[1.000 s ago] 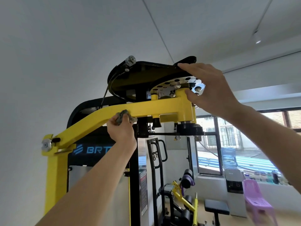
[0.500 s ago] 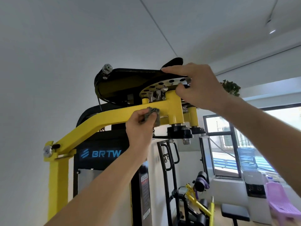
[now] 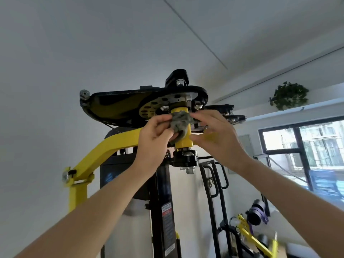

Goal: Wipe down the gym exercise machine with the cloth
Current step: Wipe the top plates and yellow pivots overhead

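Note:
The gym machine has a yellow arm (image 3: 109,146) that rises from the lower left to a yellow pivot post (image 3: 184,140) under a black cam plate (image 3: 119,105). A crumpled grey cloth (image 3: 180,121) is pressed against the post. My left hand (image 3: 154,138) grips the cloth from the left. From the right, my right hand (image 3: 216,138) reaches the post, its fingertips at the cloth's upper edge and its fingers curved round the post. Part of the post is hidden behind both hands.
A black weight-stack frame (image 3: 162,211) runs down below the pivot. Black handles (image 3: 214,181) hang to the right. More yellow gym gear (image 3: 249,237) stands at the lower right, near a window (image 3: 305,146). A plant (image 3: 287,95) sits high on the right wall.
My left hand slid the cloth rightward along the yellow arm onto the pivot post. My right hand dropped from the cam plate's rim to the post. The camera view tilted and moved closer.

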Demonstrator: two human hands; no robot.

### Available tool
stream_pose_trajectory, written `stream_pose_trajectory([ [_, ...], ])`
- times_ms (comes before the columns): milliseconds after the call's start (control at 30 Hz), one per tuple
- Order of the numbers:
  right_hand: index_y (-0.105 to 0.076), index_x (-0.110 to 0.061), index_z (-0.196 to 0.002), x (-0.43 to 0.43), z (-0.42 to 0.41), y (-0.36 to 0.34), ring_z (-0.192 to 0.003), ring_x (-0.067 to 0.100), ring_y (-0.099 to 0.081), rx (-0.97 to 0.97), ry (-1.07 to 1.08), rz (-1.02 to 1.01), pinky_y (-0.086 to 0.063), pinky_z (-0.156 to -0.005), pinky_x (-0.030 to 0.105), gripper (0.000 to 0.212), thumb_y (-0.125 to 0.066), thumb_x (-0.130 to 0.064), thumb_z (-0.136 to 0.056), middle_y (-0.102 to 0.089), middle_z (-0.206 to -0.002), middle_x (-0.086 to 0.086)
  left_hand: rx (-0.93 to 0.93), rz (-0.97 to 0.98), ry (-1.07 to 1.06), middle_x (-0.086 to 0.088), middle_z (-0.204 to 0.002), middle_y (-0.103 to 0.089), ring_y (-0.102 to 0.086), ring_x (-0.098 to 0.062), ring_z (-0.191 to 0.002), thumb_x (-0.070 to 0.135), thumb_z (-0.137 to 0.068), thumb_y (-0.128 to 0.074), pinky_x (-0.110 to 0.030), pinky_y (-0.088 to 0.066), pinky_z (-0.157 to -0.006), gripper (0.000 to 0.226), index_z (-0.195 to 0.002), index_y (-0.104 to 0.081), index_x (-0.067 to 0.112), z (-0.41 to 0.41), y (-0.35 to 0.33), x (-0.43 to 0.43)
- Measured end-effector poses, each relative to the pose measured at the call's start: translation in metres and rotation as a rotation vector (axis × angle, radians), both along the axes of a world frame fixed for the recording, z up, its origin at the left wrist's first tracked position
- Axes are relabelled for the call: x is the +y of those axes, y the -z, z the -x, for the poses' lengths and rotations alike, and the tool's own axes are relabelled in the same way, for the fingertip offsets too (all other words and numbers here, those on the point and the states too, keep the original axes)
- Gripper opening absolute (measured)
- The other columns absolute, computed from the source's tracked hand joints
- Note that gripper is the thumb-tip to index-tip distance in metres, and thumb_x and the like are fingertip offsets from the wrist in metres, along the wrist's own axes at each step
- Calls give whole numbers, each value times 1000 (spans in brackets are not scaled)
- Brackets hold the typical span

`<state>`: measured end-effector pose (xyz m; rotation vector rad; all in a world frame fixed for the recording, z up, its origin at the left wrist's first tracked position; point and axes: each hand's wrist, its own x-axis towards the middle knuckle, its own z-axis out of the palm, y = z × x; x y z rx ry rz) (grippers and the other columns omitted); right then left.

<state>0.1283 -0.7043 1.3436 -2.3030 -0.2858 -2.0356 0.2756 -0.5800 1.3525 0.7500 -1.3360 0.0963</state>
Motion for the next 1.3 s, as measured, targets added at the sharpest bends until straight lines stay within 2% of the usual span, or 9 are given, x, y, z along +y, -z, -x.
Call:
stream_pose_trajectory([
  [133,-68,-21,-125,-2,-17,-6,-106,3,-59,-40,3,62,-55,-79,20,41,-77,-17,-86,-58,-118,-12,-223,0,-125,-1,-107,-77,-73,-15,-102,-5,-94,-63,-23,-58,-85,28,-117,-69,10,4,-5,2],
  [233,-73,-17,-112,-8,-21,-13,-87,-6,-59,-110,84,9,-48,-75,7,32,-79,-8,-82,-59,-98,-22,-387,51,-398,6,-102,-75,-70,-6,-92,4,-89,-74,-17,-55,-80,26,-114,-73,13,-2,-11,2],
  [367,-73,-18,-108,-17,-23,-22,-80,-3,-59,-90,104,-123,-48,-74,10,26,-76,-8,-85,-62,-89,-23,-602,142,-764,1,-117,-66,-63,-16,-107,12,-87,-77,-37,-56,-89,33,-120,-72,14,-15,-10,0],
  [533,-71,-16,-103,-31,-24,-30,-72,8,-61,-129,97,-167,-48,-68,9,24,-73,-1,-85,-68,-79,-3,-639,285,-754,-3,-123,-61,-60,-13,-109,12,-86,-78,-27,-57,-88,35,-120,-69,11,-18,-10,-11],
  [700,-69,-21,-108,-40,-30,-27,-68,7,-67,-148,102,-172,-53,-64,13,27,-76,-7,-86,-69,-73,-5,-681,282,-853,-1,-121,-64,-57,-20,-109,23,-84,-80,-21,-46,-90,37,-120,-73,16,-15,-14,-24],
  [767,-70,-17,-108,-38,-32,-24,-73,7,-69,-100,89,-160,-57,-69,18,27,-75,-3,-85,-73,-78,-4,-654,285,-846,-1,-119,-64,-58,-21,-107,24,-83,-81,-27,-49,-87,38,-120,-74,16,-15,-11,-26],
  [900,-72,-12,-101,-33,-23,-14,-83,20,-74,89,-138,-305,-61,-77,34,25,-69,6,-83,-77,-88,1,-677,239,-786,3,-114,-62,-58,-13,-105,23,-83,-83,-16,-47,-85,36,-118,-75,17,-19,4,-17],
  [1067,-72,-11,-95,-37,-6,5,-81,19,-72,257,-313,-427,-60,-66,28,10,-70,-3,-89,-76,-88,4,-695,130,-671,8,-108,-60,-62,-8,-99,19,-82,-84,-22,-56,-83,32,-113,-77,19,-16,15,-7],
  [1300,-72,-9,-104,-47,-20,-16,-76,16,-71,203,-474,-540,-58,-66,23,21,-72,3,-86,-77,-92,8,-785,175,-1035,2,-119,-64,-60,-14,-108,26,-83,-83,-15,-43,-92,39,-119,-75,16,4,-1,-12],
])
